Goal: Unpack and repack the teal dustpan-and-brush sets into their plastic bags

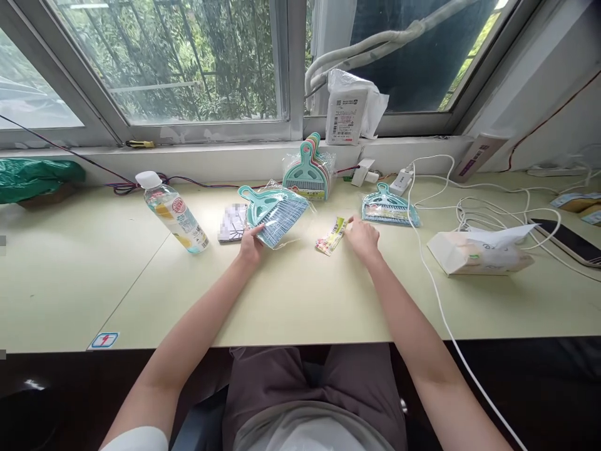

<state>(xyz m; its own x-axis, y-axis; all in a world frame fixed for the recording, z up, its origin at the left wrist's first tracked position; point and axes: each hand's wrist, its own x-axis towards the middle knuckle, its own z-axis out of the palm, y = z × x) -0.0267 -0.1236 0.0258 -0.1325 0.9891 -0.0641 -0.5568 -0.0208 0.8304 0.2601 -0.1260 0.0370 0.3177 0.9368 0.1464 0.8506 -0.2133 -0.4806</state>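
A teal mini broom and dustpan set [277,213] in clear wrap is held at its lower left edge by my left hand [252,243], tilted above the desk. My right hand [363,239] has its fingers closed on the right end of a small green and pink printed packet [331,236], which lies at the desk's middle. Just beyond my right hand lies another wrapped teal set [389,208]. Several more wrapped sets [307,172] lean against the wall below the window. A grey and white patterned item [232,223] lies left of the held set.
On the pale desk [300,300], a clear bottle [176,216] stands at the left. A tissue pack [481,252], white cables [434,275] and a phone [570,241] are at the right. A boxed item [346,116] rests on the sill.
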